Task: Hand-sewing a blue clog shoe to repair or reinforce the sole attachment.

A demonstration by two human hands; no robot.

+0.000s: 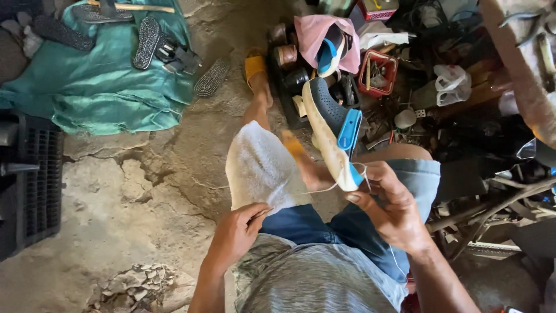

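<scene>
The clog-style shoe [331,124] — dark blue perforated upper, cream sole, bright blue heel strap — stands on edge above the person's right knee, heel end toward the body. The right hand [389,204] is clamped on that heel end, thumb and fingers pinched where a pale thread [324,188] loops off the sole's rim. Left of the shoe, a white terry towel [262,168] drapes over the left thigh, nubby and soft-edged; the left hand [236,230] rests at its near hem with fingers curled together, pinching something too small to make out. The 2 hands sit well apart, with blue denim shorts [324,229] between them.

Room to move lies only left of the shoe: past the towel's edge runs bare, cracked concrete floor [133,191], rough and crumbling, with a patch of broken rubble near the left elbow. Right of the shoe the space is crowded — a red wire basket [377,72] of small tools, a white plastic bag [453,84], dark metal rods and scrap packed close to the right knee. Beyond the shoe's toe stand brown and black tins [288,61] and a pink cloth [315,35] wrapped around another blue-and-white shoe.

Far left of the shoe, a crumpled teal cloth [104,87] carries several black ribbed soles [146,42]; a black slatted crate [35,185] sits at the frame's left edge.
</scene>
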